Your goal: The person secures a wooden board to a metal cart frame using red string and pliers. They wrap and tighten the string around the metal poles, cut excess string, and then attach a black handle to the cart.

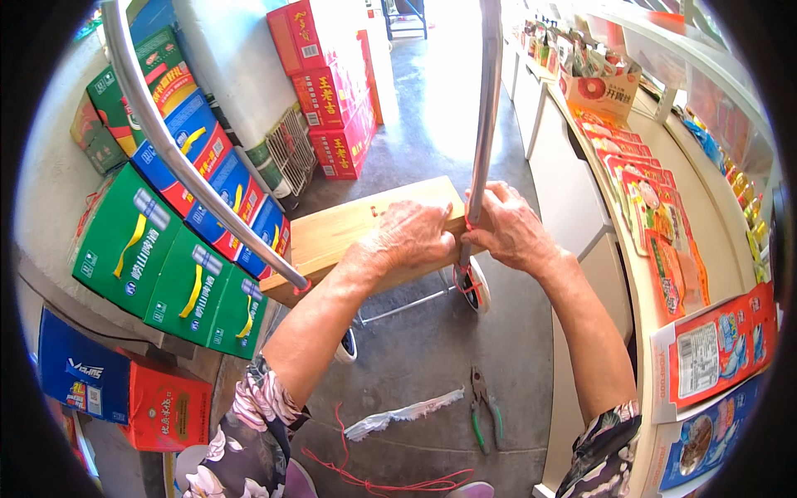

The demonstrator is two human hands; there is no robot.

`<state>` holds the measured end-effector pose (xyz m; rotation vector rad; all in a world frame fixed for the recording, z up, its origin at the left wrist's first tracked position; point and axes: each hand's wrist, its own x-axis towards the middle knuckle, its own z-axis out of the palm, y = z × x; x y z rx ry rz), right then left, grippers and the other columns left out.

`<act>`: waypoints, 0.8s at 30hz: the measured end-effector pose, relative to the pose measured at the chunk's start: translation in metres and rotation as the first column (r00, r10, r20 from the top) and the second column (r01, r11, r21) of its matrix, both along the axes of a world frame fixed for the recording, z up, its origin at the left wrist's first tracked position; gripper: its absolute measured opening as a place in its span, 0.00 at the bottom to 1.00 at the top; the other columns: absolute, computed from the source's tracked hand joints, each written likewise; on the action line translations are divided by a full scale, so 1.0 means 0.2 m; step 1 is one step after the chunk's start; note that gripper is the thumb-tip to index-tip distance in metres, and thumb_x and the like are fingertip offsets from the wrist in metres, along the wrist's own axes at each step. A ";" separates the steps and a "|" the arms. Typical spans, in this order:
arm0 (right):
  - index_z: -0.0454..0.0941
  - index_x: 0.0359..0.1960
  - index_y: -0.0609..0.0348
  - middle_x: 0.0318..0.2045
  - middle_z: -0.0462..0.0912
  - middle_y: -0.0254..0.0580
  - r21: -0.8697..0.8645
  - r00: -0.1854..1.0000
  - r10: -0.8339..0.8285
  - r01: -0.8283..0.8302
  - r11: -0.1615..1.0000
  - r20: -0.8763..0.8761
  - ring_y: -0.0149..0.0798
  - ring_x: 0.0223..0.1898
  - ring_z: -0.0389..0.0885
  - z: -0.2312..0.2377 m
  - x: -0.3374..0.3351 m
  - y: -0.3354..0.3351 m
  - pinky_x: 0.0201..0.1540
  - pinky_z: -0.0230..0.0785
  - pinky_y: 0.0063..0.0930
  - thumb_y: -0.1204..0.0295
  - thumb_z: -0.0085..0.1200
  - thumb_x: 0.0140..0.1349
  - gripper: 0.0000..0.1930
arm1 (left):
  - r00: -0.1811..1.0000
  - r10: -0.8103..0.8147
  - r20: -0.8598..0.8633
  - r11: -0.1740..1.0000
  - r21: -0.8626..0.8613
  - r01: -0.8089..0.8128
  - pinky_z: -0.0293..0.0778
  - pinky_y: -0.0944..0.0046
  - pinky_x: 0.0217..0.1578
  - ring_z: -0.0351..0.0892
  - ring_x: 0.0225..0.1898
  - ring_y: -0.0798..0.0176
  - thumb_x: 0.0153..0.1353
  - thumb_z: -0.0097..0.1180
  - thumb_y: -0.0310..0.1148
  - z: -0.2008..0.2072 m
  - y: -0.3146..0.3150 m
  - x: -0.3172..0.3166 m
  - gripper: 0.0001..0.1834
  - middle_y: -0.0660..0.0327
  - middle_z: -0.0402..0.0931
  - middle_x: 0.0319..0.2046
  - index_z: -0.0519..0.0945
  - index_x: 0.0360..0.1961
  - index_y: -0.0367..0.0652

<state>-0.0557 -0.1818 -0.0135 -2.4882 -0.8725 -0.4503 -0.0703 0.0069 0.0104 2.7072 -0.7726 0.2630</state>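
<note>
A wooden box or board [374,212] rests across a small wheeled metal cart, between the two tubes of its frame. My left hand [413,232] lies over the wood's near right corner, its fingers curled closed; what they pinch is hidden. My right hand [513,231] closes around the right metal tube [484,124] from its outer side, thumb low against it. Red cord [471,222] is wrapped at that tube between my hands. More red cord ties the left metal tube [178,170] at the wood's left end. A white wheel [479,286] shows below.
Green-handled pliers [484,411], a crumpled white strip [404,413] and loose red cord [386,481] lie on the floor. Green cartons [166,257] and other boxes stack at left, red cartons [336,104] beyond. A counter [594,199] with packaged snacks [647,195] runs along the right.
</note>
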 end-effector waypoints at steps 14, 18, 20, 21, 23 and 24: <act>0.72 0.46 0.60 0.41 0.71 0.53 0.248 0.997 -0.025 0.005 0.969 0.078 0.54 0.47 0.71 -0.16 0.05 0.02 0.50 0.67 0.41 0.68 0.62 0.45 0.24 | 0.996 0.062 0.059 0.989 0.129 -0.069 0.73 0.50 0.37 0.78 0.30 0.42 0.47 0.50 0.39 -0.06 -0.01 0.03 0.19 0.41 0.76 0.24 0.77 0.31 0.31; 0.71 0.47 0.61 0.43 0.69 0.52 0.204 0.998 -0.057 0.063 0.977 -0.034 0.53 0.49 0.70 -0.14 0.04 0.02 0.53 0.66 0.41 0.62 0.61 0.45 0.27 | 0.996 0.083 0.038 0.980 0.180 -0.089 0.73 0.49 0.36 0.78 0.30 0.42 0.47 0.50 0.40 -0.05 -0.03 0.03 0.20 0.40 0.76 0.24 0.77 0.32 0.31; 0.68 0.52 0.62 0.52 0.66 0.55 0.134 0.999 -0.054 0.052 0.990 0.006 0.55 0.54 0.67 -0.13 0.03 0.00 0.57 0.63 0.42 0.62 0.61 0.45 0.31 | 0.995 0.035 0.093 0.973 0.225 -0.055 0.73 0.48 0.35 0.79 0.29 0.42 0.49 0.50 0.40 -0.05 -0.03 0.02 0.20 0.41 0.77 0.24 0.77 0.35 0.32; 0.68 0.53 0.62 0.55 0.64 0.56 0.135 0.993 -0.070 0.056 0.989 0.100 0.55 0.55 0.66 -0.14 0.01 0.00 0.58 0.62 0.41 0.62 0.61 0.45 0.32 | 0.994 0.025 0.110 0.966 0.254 -0.052 0.74 0.48 0.35 0.79 0.29 0.42 0.49 0.50 0.40 -0.05 -0.02 0.01 0.20 0.41 0.77 0.24 0.77 0.36 0.32; 0.66 0.56 0.63 0.60 0.60 0.58 0.187 0.991 -0.060 0.037 0.982 0.122 0.53 0.59 0.63 -0.16 -0.03 -0.02 0.61 0.59 0.37 0.62 0.58 0.46 0.34 | 0.987 0.010 0.161 0.960 0.276 -0.054 0.74 0.49 0.35 0.79 0.30 0.42 0.50 0.50 0.37 -0.07 0.00 -0.01 0.20 0.43 0.78 0.29 0.74 0.41 0.34; 0.67 0.56 0.63 0.57 0.65 0.58 0.318 0.991 -0.126 0.106 0.942 0.043 0.52 0.57 0.66 -0.18 -0.05 -0.02 0.60 0.60 0.37 0.62 0.57 0.48 0.32 | 0.960 -0.038 0.276 0.972 0.234 -0.029 0.74 0.49 0.35 0.79 0.30 0.43 0.51 0.49 0.37 -0.09 0.03 -0.03 0.20 0.43 0.78 0.31 0.74 0.43 0.34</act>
